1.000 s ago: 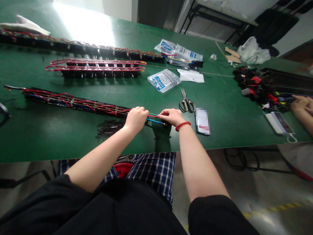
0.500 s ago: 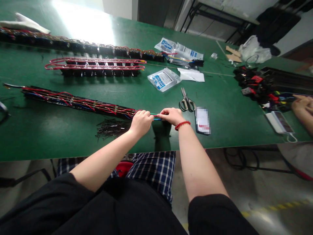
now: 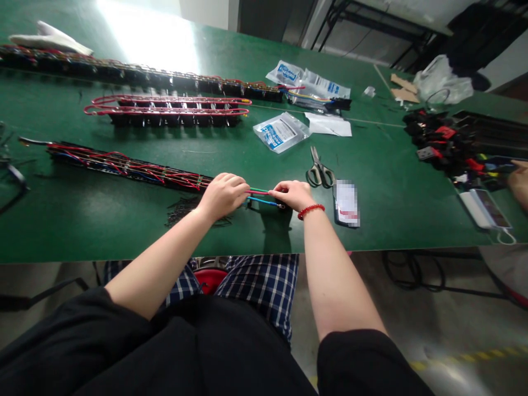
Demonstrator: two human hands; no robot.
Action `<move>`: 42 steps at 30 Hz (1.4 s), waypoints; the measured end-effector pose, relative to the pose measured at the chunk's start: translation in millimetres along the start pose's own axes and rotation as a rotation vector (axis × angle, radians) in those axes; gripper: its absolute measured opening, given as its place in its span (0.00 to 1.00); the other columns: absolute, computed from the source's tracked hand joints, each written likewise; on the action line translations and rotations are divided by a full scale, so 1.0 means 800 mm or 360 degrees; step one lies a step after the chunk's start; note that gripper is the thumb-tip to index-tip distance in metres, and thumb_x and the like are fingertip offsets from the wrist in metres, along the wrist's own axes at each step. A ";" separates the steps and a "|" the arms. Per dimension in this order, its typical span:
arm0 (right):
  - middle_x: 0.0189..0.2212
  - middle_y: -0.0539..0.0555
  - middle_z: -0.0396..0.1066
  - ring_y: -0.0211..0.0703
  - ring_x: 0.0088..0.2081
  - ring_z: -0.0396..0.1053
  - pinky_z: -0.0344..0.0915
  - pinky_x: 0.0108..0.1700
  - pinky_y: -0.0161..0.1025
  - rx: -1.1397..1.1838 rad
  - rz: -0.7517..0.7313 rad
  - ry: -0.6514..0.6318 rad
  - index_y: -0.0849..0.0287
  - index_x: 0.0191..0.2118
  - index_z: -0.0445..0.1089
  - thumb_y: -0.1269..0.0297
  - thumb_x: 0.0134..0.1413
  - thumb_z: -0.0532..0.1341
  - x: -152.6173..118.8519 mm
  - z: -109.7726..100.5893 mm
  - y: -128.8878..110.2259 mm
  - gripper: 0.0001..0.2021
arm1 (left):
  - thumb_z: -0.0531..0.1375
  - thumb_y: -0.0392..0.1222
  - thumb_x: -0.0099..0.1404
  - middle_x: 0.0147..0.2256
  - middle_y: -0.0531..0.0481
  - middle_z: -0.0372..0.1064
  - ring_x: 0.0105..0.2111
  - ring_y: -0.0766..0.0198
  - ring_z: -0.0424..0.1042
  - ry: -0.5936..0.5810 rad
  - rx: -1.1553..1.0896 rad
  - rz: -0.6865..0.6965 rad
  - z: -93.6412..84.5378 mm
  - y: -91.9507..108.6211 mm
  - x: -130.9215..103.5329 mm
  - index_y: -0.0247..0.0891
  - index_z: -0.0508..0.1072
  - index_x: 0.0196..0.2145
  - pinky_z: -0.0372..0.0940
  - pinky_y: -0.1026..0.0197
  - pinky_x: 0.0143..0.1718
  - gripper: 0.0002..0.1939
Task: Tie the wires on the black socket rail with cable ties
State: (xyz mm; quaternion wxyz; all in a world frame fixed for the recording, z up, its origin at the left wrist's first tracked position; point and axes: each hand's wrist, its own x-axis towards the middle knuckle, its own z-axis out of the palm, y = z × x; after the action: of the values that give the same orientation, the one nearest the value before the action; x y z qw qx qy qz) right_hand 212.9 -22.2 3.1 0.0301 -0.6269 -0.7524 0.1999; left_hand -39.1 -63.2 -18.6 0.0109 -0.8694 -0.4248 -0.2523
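Observation:
A long black strip bundled with red, blue and yellowish wires (image 3: 127,166) lies across the table in front of me. My left hand (image 3: 225,196) is closed over its right end, where the wires come out. Between my hands run a red wire and a green wire (image 3: 259,191), and my right hand (image 3: 293,195) pinches their far ends. Just below them a blue wire (image 3: 264,201) hangs loose, with a metal ring terminal at its tip. Under my left forearm lies a pile of thin black cable ties (image 3: 181,212), partly hidden.
Scissors (image 3: 319,169) and a phone (image 3: 346,203) lie right of my hands. Behind are plastic bags (image 3: 281,132), a folded red-wired strip (image 3: 173,111) and a longer wired strip (image 3: 165,80). Black and red parts (image 3: 439,137) sit at right, near another person's hand (image 3: 518,184).
My left hand has slid left along the wires, away from my right hand. More red and green wire shows between them, and the blue wire's end now lies free.

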 end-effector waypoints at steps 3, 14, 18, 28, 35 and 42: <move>0.30 0.50 0.80 0.45 0.39 0.73 0.57 0.49 0.43 0.0005 0.0009 0.0008 0.51 0.32 0.80 0.43 0.56 0.62 -0.002 -0.001 -0.002 0.18 | 0.58 0.49 0.71 0.45 0.48 0.77 0.47 0.54 0.73 0.0030 0.0000 -0.0112 -0.024 -0.046 -0.023 0.44 0.79 0.42 0.63 0.50 0.51 0.12; 0.30 0.50 0.80 0.45 0.37 0.72 0.56 0.44 0.42 -0.0041 -0.0011 0.0051 0.50 0.32 0.80 0.43 0.55 0.62 0.002 0.005 0.004 0.18 | 0.65 0.62 0.61 0.52 0.45 0.75 0.52 0.46 0.72 -0.0118 0.0131 -0.0522 -0.042 -0.139 -0.097 0.47 0.74 0.55 0.61 0.45 0.56 0.28; 0.31 0.50 0.80 0.45 0.38 0.73 0.56 0.46 0.43 -0.0061 -0.0037 0.0135 0.51 0.31 0.79 0.44 0.55 0.62 0.004 0.012 0.008 0.17 | 0.63 0.60 0.64 0.50 0.47 0.76 0.51 0.47 0.72 -0.0084 0.0160 -0.0558 -0.032 -0.144 -0.099 0.50 0.76 0.52 0.59 0.45 0.56 0.22; 0.42 0.59 0.78 0.52 0.48 0.71 0.59 0.58 0.51 0.0070 -0.0081 0.1085 0.57 0.40 0.75 0.56 0.66 0.51 -0.059 0.031 -0.023 0.17 | 0.63 0.53 0.66 0.50 0.47 0.77 0.50 0.48 0.72 0.0004 0.0158 -0.0527 -0.023 -0.147 -0.099 0.51 0.76 0.51 0.59 0.43 0.57 0.17; 0.46 0.59 0.76 0.54 0.50 0.71 0.67 0.54 0.52 0.0326 -0.0187 0.0742 0.54 0.50 0.72 0.59 0.62 0.55 -0.111 0.106 -0.057 0.15 | 0.60 0.45 0.67 0.55 0.44 0.73 0.58 0.47 0.68 0.0212 0.0084 -0.0808 -0.015 -0.152 -0.100 0.47 0.74 0.54 0.49 0.37 0.66 0.18; 0.59 0.62 0.69 0.56 0.62 0.63 0.58 0.64 0.55 0.0038 -0.0245 0.0525 0.58 0.59 0.67 0.60 0.64 0.55 -0.091 0.133 -0.076 0.20 | 0.57 0.41 0.67 0.58 0.45 0.71 0.61 0.53 0.66 0.0207 -0.0077 -0.0727 -0.016 -0.160 -0.104 0.43 0.72 0.55 0.49 0.41 0.69 0.18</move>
State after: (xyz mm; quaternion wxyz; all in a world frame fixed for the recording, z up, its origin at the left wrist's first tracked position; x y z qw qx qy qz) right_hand 140.1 -128.2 -59.0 0.1758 -0.5914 -0.7806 0.1004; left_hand -182.6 -45.2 -69.4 -0.0402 -0.7327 -0.6026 -0.3137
